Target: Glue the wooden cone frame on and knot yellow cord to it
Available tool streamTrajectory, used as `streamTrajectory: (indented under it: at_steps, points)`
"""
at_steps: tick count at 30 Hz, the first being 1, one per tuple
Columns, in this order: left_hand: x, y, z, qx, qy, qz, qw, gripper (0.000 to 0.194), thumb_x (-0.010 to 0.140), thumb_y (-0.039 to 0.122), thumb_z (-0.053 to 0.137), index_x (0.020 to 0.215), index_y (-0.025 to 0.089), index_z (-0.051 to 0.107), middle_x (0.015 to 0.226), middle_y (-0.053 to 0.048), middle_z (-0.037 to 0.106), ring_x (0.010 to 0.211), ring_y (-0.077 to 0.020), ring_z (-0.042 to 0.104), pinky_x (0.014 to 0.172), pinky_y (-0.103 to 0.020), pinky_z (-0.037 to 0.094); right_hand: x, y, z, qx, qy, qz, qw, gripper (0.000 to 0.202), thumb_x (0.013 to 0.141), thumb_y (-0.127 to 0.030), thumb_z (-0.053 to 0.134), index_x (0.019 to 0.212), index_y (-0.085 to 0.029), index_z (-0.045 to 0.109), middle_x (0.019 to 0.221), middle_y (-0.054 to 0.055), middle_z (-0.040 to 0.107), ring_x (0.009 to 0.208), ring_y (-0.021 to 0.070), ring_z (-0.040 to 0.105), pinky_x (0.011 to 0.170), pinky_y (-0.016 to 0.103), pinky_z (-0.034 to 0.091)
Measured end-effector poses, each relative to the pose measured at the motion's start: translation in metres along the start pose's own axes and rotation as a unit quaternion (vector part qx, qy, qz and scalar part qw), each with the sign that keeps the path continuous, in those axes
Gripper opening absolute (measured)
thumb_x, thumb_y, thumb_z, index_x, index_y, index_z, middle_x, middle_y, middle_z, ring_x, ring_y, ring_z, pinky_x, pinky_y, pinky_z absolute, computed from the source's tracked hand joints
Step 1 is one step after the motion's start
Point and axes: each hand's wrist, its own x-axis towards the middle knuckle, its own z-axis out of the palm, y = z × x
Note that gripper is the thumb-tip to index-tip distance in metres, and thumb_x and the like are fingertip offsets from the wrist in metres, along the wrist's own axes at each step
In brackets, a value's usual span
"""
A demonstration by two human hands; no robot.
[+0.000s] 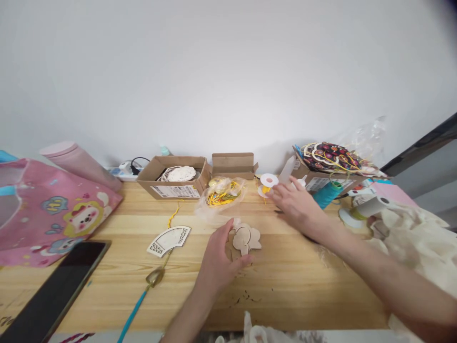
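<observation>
Left hand (pixel 219 257) grasping wooden cutouts (pixel 244 238) by edges, on worktop (pixel 285 286). Wooden fan (pixel 169 240) to left. Farther: right hand (pixel 294 202) beside spool (pixel 269 180), grip unclear. 3 cardboard boxes (pixel 205 178) near wall (pixel 228 85).

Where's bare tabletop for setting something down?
Two bare stretches of table: left, between the phone and the wooden fan piece; right, between the wooden cutouts at the left hand and the right forearm. Dark scraps dot the near middle. Crowded along the wall: cardboard boxes, bagged yellow cord, white spool beside the right hand.
</observation>
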Motion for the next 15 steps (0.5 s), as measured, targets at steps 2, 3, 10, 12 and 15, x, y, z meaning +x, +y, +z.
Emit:
streamTrajectory:
  at_steps: [2, 3, 10, 12, 15]
  points:
    - [-0.002, 0.004, 0.002, -0.034, 0.005, -0.025, 0.999, 0.076, 0.055, 0.034, 0.065, 0.123, 0.024, 0.033, 0.117, -0.009, 0.044, 0.106, -0.0264, 0.041, 0.089, -0.042, 0.03, -0.021, -0.024, 0.0, 0.15, 0.063, -0.028, 0.986, 0.055, 0.063, -0.037, 0.06, 0.113, -0.019, 0.047, 0.111, 0.011, 0.052, 0.104, 0.0248, 0.045, 0.093, 0.046, 0.027]
    - [-0.002, 0.006, 0.004, -0.051, 0.005, -0.042, 0.998, 0.077, 0.055, 0.034, 0.066, 0.123, 0.024, 0.033, 0.116, -0.009, 0.045, 0.104, -0.0259, 0.042, 0.088, -0.041, 0.031, -0.031, -0.036, 0.003, 0.213, 0.088, -0.019, 0.973, 0.058, 0.065, -0.038, 0.058, 0.117, -0.019, 0.042, 0.114, 0.011, 0.05, 0.105, 0.0235, 0.044, 0.093, 0.045, 0.029]
    - [0.005, 0.023, 0.019, -0.172, -0.044, -0.12, 0.977, 0.063, 0.063, 0.034, 0.06, 0.12, 0.02, 0.037, 0.107, -0.009, 0.047, 0.089, -0.0189, 0.05, 0.078, -0.033, 0.04, -0.073, -0.084, 0.024, 0.359, 0.201, 0.1, 0.906, 0.052, 0.067, -0.034, 0.059, 0.115, -0.023, 0.041, 0.114, 0.01, 0.048, 0.108, 0.0241, 0.042, 0.092, 0.046, 0.032]
    - [0.007, 0.028, 0.024, -0.198, -0.055, -0.121, 0.971, 0.057, 0.064, 0.035, 0.058, 0.116, 0.017, 0.042, 0.104, -0.01, 0.05, 0.093, -0.02, 0.049, 0.078, -0.032, 0.041, -0.076, -0.088, 0.024, 0.349, 0.209, 0.083, 0.91, 0.053, 0.065, -0.035, 0.06, 0.113, -0.022, 0.043, 0.113, 0.01, 0.048, 0.108, 0.0244, 0.041, 0.094, 0.047, 0.03]
    - [0.007, 0.033, 0.031, -0.212, -0.053, -0.131, 0.967, 0.051, 0.064, 0.035, 0.058, 0.11, 0.015, 0.048, 0.107, -0.012, 0.05, 0.1, -0.0223, 0.046, 0.081, -0.034, 0.039, -0.077, -0.088, 0.026, 0.333, 0.233, 0.081, 0.91, 0.054, 0.064, -0.035, 0.062, 0.112, -0.021, 0.044, 0.113, 0.011, 0.048, 0.108, 0.0248, 0.041, 0.093, 0.048, 0.029]
